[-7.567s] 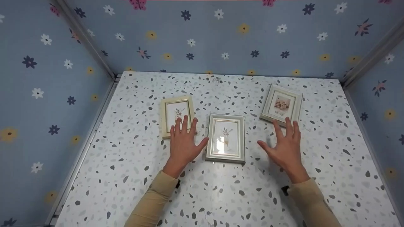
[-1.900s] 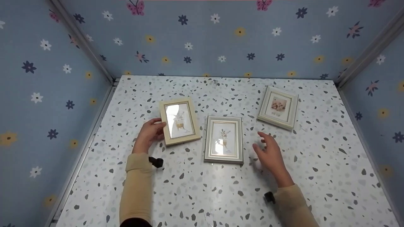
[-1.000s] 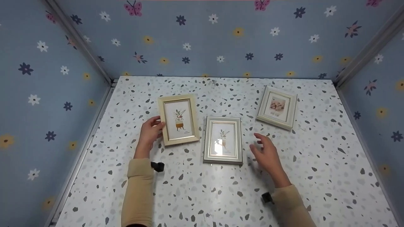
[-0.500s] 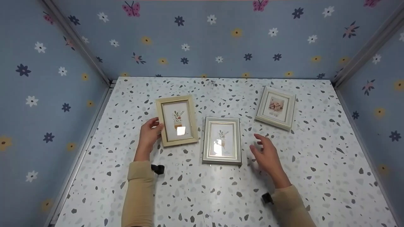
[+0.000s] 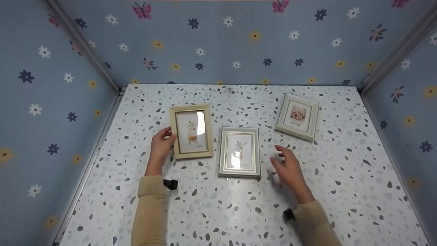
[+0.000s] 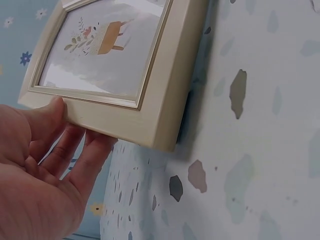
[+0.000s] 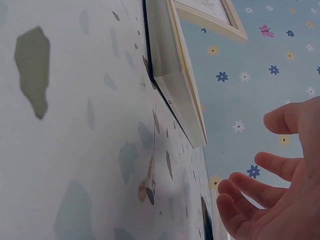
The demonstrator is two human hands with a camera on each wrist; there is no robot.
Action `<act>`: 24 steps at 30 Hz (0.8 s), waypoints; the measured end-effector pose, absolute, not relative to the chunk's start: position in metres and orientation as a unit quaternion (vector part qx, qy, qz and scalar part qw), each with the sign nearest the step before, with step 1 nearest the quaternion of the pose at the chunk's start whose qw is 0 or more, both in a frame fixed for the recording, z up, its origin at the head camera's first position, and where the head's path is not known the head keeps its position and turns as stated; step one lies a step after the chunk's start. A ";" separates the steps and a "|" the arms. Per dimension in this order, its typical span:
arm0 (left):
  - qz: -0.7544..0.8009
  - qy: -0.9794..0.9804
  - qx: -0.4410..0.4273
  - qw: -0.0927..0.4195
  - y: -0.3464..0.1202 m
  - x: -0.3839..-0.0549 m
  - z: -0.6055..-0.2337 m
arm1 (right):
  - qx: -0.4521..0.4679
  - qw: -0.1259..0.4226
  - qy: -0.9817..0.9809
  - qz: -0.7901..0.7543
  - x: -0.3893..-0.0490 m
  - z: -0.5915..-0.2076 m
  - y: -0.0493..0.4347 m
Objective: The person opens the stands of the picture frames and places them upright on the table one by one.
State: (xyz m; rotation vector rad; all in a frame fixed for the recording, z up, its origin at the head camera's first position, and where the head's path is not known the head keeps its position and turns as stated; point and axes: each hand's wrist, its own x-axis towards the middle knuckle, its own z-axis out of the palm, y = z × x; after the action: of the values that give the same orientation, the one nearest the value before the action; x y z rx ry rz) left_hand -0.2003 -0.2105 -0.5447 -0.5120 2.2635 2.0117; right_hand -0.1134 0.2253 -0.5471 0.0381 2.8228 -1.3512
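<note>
Sleeves (image 5: 150, 212), tan, come nearest, reaching in over the near part of the tabletop (image 5: 211, 212). Right hand (image 5: 290, 169): fingers loosely bent, gripping nothing, just beside the silver frame (image 5: 239, 152), which lies flat about midway between the tabletop's left and right edges. Left hand (image 5: 162, 145): thumb on the front, fingers behind, pinching the left side of the cream frame (image 5: 191, 153). I place that frame between the silver one and the left edge, at least partly raised; whether any part touches down, I cannot tell. Farther, a third frame (image 5: 297, 117) lies skewed toward the far right corner. Flowered wall (image 5: 239, 44) past the far edge. I judge the step as one-handed handling of the cream frame; my next move calls for a steady pinch, clear of the silver frame.
</note>
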 end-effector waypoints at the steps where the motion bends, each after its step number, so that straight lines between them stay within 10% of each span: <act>1: 0.655 0.737 -0.165 0.033 -0.210 -0.200 -0.544 | 0.013 0.007 0.902 -0.430 -0.113 -0.547 0.225; 24: 0.659 0.733 -0.168 0.035 -0.208 -0.191 -0.534 | 0.000 0.002 0.891 -0.454 -0.115 -0.546 0.210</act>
State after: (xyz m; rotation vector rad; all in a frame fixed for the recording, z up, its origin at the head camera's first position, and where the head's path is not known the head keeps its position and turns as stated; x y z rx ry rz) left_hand -0.1908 -0.2076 -0.5339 -0.5166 2.2524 2.0247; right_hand -0.1150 0.2096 -0.5459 -0.0005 2.7966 -1.4237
